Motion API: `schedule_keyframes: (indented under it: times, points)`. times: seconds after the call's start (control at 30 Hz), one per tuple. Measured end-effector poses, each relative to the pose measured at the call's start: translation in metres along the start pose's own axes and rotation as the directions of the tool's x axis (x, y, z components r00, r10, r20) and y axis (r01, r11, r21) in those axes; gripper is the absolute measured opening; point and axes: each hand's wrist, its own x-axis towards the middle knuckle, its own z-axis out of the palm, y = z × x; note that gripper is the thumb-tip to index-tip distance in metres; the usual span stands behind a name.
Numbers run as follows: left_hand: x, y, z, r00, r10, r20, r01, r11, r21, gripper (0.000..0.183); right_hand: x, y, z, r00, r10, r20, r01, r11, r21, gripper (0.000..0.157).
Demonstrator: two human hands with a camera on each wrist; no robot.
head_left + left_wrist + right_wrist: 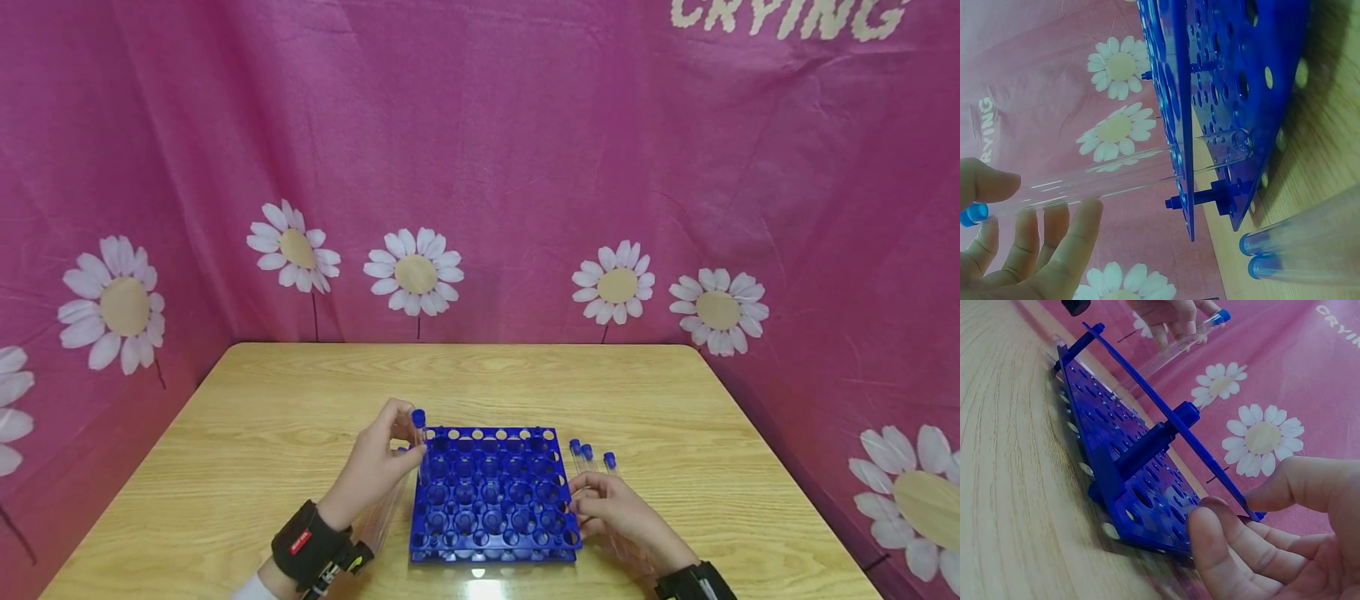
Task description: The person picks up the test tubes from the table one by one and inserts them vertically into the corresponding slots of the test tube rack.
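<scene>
Honestly, the tube is pinched by the left hand, its lower end poked through the top plate of the blue rack. The rack's edge is pinched by the right hand. If pushed crooked, the tip could get jammed on the lower plate.

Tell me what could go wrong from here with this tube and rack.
The tube pinched in the left hand passes through the upper plate of the rack; if misaligned below, it might catch.

The right hand grips the rack at one side, so a hard push could tip it.

Loose tubes lie on the table beside the right hand; a careless sweep might set them rolling.
</scene>
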Motion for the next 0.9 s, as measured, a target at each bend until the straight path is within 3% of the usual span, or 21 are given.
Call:
schedule_keyframes:
  times: [0.57, 0.9]
  points:
    - [0.0, 0.0037, 0.0046, 1.0, -0.026, 0.0, 0.026, 1.0, -0.006, 0.037, 0.0002, -0.0017, -0.0006, 1.0, 0.002, -0.005, -0.002, 0.999, -0.042, 0.032]
    - [-0.0008, 0.0017, 0.0051, 0.999, -0.032, 0.01, 0.032, 0.999, -0.03, 0.037, -0.0001, -0.0004, 0.0011, 0.999, 0.026, -0.023, -0.026, 1.0, -0.017, 0.031]
